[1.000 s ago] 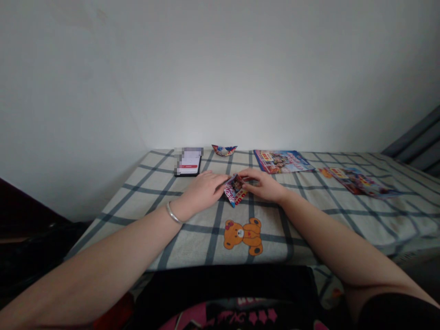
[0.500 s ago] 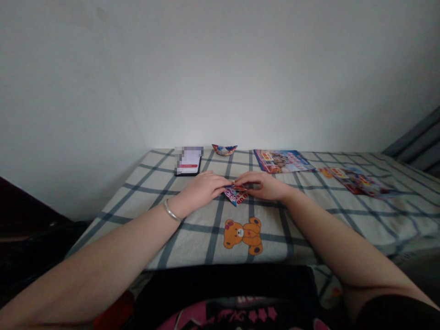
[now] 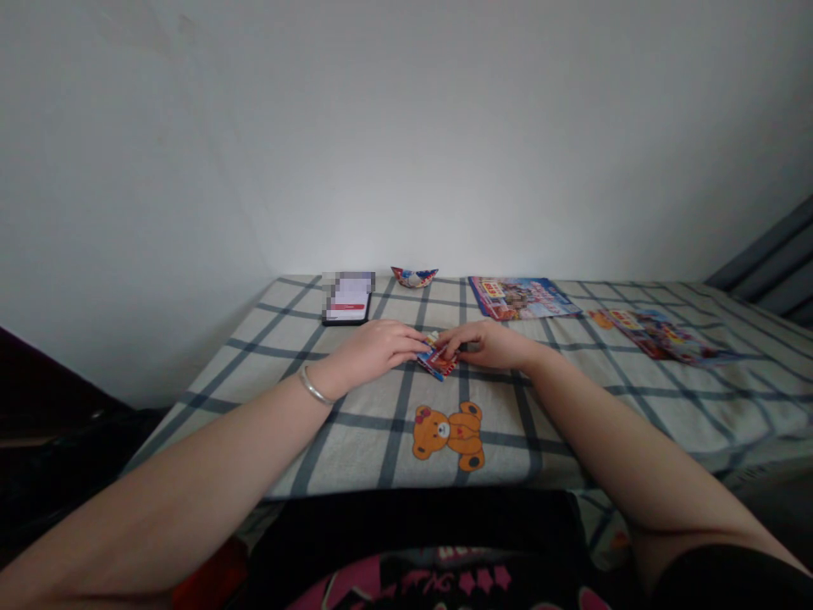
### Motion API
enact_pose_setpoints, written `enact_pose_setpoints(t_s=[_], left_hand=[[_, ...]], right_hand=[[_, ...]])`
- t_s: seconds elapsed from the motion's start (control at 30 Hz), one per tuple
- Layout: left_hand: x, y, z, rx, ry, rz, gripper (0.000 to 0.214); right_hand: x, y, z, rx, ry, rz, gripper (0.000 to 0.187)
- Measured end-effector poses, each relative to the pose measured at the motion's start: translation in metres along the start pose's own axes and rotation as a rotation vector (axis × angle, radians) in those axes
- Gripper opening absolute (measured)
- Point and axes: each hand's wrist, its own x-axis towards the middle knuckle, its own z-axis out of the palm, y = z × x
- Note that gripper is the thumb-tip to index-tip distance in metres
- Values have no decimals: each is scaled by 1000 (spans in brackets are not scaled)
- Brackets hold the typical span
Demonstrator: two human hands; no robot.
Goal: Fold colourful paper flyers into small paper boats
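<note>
A small folded piece of printed paper (image 3: 437, 363), red, blue and white, lies between my hands above the checked cloth. My left hand (image 3: 379, 349) pinches its left corner with the fingertips. At the right edge, my right hand (image 3: 486, 342) grips it, thumb below and fingers bent over the top. Part of the paper is hidden under the fingers. Beyond the hands, against the wall, stands a folded paper boat (image 3: 415, 277) in similar printed colours.
A phone (image 3: 349, 298) with a lit screen lies beyond my left hand. Two printed leaflets lie to the right, one near the wall (image 3: 524, 298) and one nearer (image 3: 666, 337). The checked tablecloth (image 3: 356, 457) has a printed bear (image 3: 448, 435). A white wall (image 3: 406, 135) bounds the back.
The paper's visible face has changed from a white-and-red pattern to a mostly orange, red and blue one. The right fingers have curled further over it. Both hands stay in about the same place.
</note>
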Motion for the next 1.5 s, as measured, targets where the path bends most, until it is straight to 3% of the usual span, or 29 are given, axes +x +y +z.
enact_pose_setpoints(t_s=[0.1, 0.3, 0.47, 0.57, 0.83, 0.97, 1.2, 1.5], left_hand=[[1, 5, -3, 8, 5, -71, 27], [1, 10, 0, -146, 116, -330, 27], [1, 9, 6, -418, 129, -447, 22], [1, 8, 8, -446, 160, -476, 18], [2, 10, 2, -217, 156, -415, 14], [2, 10, 2, -112, 135, -371, 15], [-1, 2, 1, 46, 109, -255, 17], [-1, 1, -11, 78, -33, -184, 17]], right_hand=[[-1, -1, 1, -17, 28, 22, 21], [1, 1, 10, -80, 276, 150, 30], [5, -2, 14, -176, 325, 167, 25], [5, -5, 14, -221, 331, 133, 23], [4, -15, 16, -418, 338, 125, 24], [5, -18, 17, -557, 373, 108, 15], [3, -10, 12, -534, 187, -23, 19], [3, -7, 11, -541, 113, -43, 21]])
